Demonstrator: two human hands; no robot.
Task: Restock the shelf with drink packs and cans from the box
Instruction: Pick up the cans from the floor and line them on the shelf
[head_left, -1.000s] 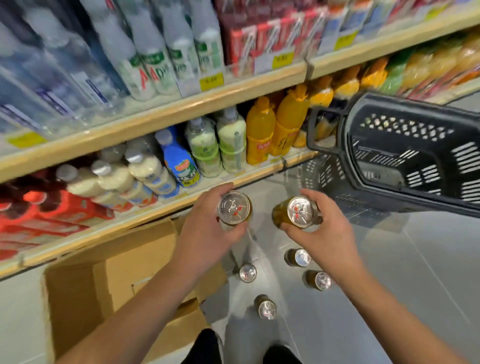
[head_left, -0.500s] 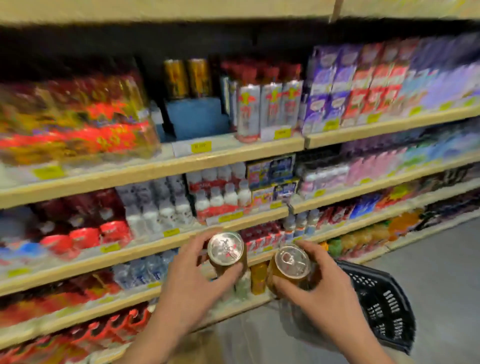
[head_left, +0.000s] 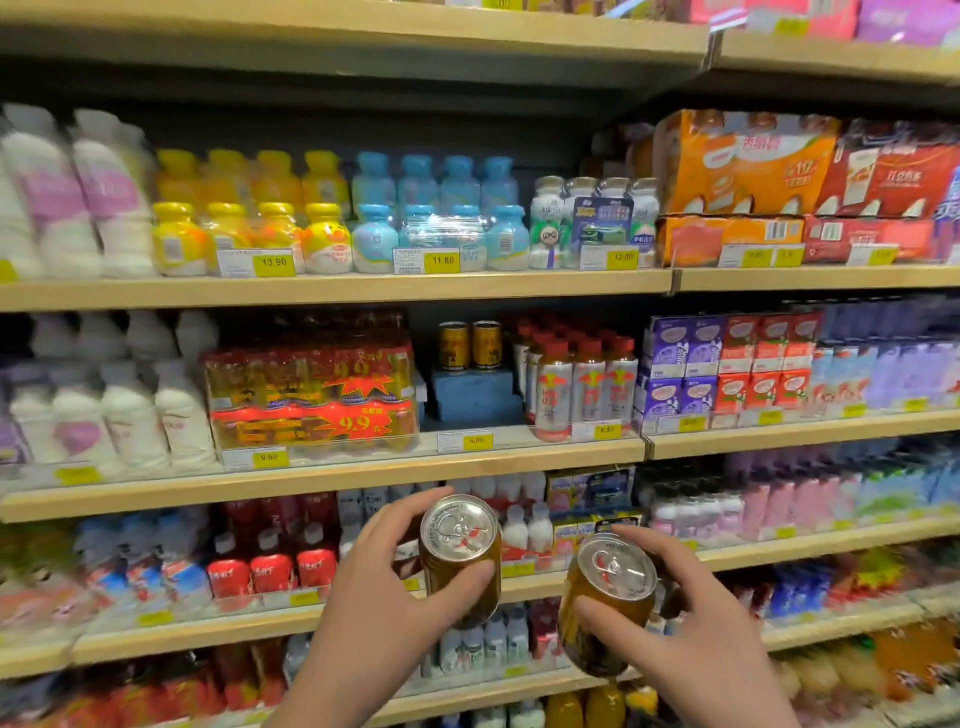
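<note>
My left hand (head_left: 384, 597) grips a gold can with a silver top (head_left: 460, 556), held up in front of the lower shelves. Beside it, my right hand (head_left: 691, 639) grips a second gold can (head_left: 605, 603), tilted a little to the left. On the middle shelf (head_left: 332, 475), two matching gold cans (head_left: 470, 345) stand on a blue block (head_left: 475, 392), with a bare gap in front of them above the 6.00 price tag. The box is out of view.
Red-and-gold shrink-wrapped packs (head_left: 311, 395) sit left of the gap, and red-capped bottles (head_left: 582, 387) stand right of it. White bottles, carton packs and small yoghurt drinks crowd the other shelves above, below and to both sides.
The view has swung up from the floor, box and black basket to the upper shelves. Both hands have risen with their cans, still side by side.
</note>
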